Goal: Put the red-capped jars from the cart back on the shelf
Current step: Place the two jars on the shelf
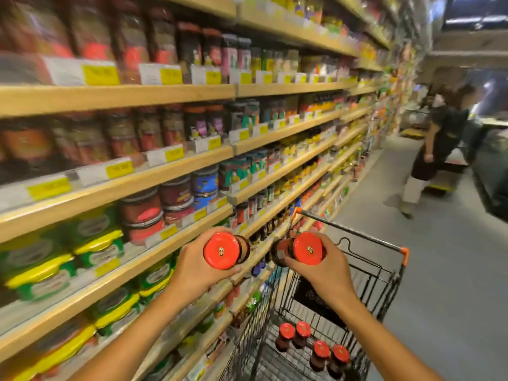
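Four red-capped jars (313, 346) are left in the cart (384, 284) below the hands. One jar is gripped by the left hand (198, 268), another by the right hand (327, 270), both held beside the shelf (143, 259), not yet placed.

Two jars held between the shelves and the cart

The shelves (115, 188) run along the left, the cart (371, 284) stands to their right. Four jars (312, 345) stand in the cart; above it, each hand holds one jar, left hand (192, 268) beside right hand (324, 268).

No text can be read: the yellow shelf price tags (119, 169) and jar cap emblems (221, 251) are blurred.
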`<state>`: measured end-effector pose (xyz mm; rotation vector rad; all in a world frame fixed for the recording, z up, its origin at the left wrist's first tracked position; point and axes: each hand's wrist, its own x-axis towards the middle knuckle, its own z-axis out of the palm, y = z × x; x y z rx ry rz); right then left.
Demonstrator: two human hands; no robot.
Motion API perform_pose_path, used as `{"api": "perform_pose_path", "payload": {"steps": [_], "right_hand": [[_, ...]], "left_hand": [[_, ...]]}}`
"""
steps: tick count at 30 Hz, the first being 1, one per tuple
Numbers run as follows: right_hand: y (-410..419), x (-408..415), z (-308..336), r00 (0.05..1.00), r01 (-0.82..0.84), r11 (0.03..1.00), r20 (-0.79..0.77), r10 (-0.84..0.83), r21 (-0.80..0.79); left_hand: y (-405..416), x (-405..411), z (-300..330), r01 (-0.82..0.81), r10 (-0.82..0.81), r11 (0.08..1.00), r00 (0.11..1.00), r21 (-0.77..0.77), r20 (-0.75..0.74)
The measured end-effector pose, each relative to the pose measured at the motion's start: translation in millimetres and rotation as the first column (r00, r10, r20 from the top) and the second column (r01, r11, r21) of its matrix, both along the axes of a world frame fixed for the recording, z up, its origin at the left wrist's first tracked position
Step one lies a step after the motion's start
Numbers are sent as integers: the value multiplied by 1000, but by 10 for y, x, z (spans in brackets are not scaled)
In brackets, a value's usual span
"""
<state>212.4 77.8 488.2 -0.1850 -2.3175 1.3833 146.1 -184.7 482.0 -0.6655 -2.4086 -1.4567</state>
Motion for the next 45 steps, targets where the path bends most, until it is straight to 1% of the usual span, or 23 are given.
{"api": "perform_pose_path", "payload": {"steps": [5, 9, 14, 19, 22, 26, 31, 34, 38, 45], "right_hand": [[-57, 118, 222, 988, -147, 989, -40, 148, 24], [-203, 153, 362, 960, -269, 962, -74, 271, 38], [-476, 184, 473, 909, -392, 918, -130, 397, 57], [-922, 194, 622, 838, -510, 857, -182, 514, 75], [-1232, 192, 677, 812, -541, 837, -207, 545, 82], [-1663, 207, 803, 777, -585, 809, -250, 578, 53], [-2147, 224, 1036, 715, -648, 759, -290, 636, 67], [-2401, 265, 1148, 689, -659, 748, -333, 644, 82], [-2712, 328, 1307, 648, -689, 717, -355, 674, 103], [-3025, 319, 1479, 648, -674, 732, -398, 650, 100]], "left_hand": [[-175, 515, 335, -138, 139, 990, 988, 13, -65], [-366, 884, 451, -259, 257, 966, 962, -8, -91], [-618, 1276, 575, -376, 372, 927, 922, -18, -110], [-955, 1597, 669, -471, 467, 882, 876, -3, -122], [-1203, 1770, 751, -529, 524, 848, 838, 8, -150], [-1594, 1951, 902, -582, 578, 813, 800, 23, -161], [-2014, 2147, 1142, -654, 647, 755, 731, 46, -217], [-2246, 2260, 1244, -680, 672, 731, 702, 57, -235], [-2498, 2364, 1349, -691, 679, 721, 692, 50, -245], [-2838, 2350, 1508, -675, 658, 737, 701, 44, -273]]}}
